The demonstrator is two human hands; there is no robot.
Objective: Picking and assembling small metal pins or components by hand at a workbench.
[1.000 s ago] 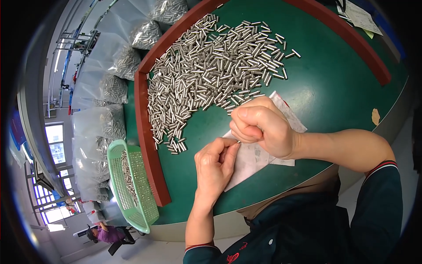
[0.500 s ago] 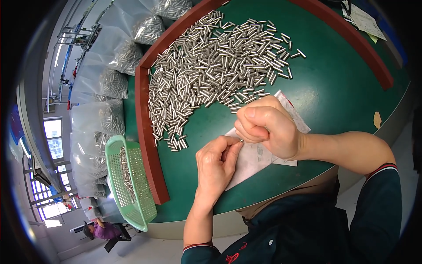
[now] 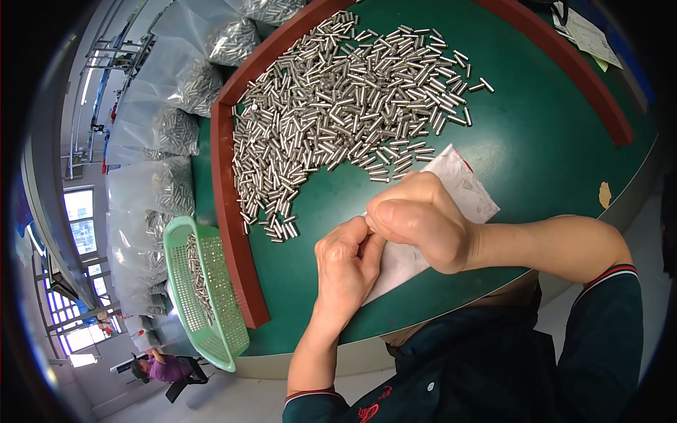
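My left hand (image 3: 347,262) is closed, thumb and forefinger pinched together at their tips. Against those tips presses my right hand (image 3: 427,224), its fingers curled in; whatever lies between the two hands is hidden. Under the hands a white sheet (image 3: 467,185), smudged grey and with a red mark at its far corner, lies on the green tabletop (image 3: 543,148). Just beyond spreads a large heap of short, shiny metal pins (image 3: 338,120), some showing a flat head. The nearest pins lie close to my right hand's knuckles.
A red-brown rail (image 3: 227,204) borders the heap on the left, and another rail (image 3: 578,70) curves at the far right. Outside the left rail stand a green plastic basket (image 3: 229,299) holding pins and several clear bags (image 3: 176,130) of pins. A person (image 3: 166,368) sits in the background.
My right hand has turned and come slightly left and nearer, tight against my left fingertips. A small shiny tip visible between the hands before is now covered.
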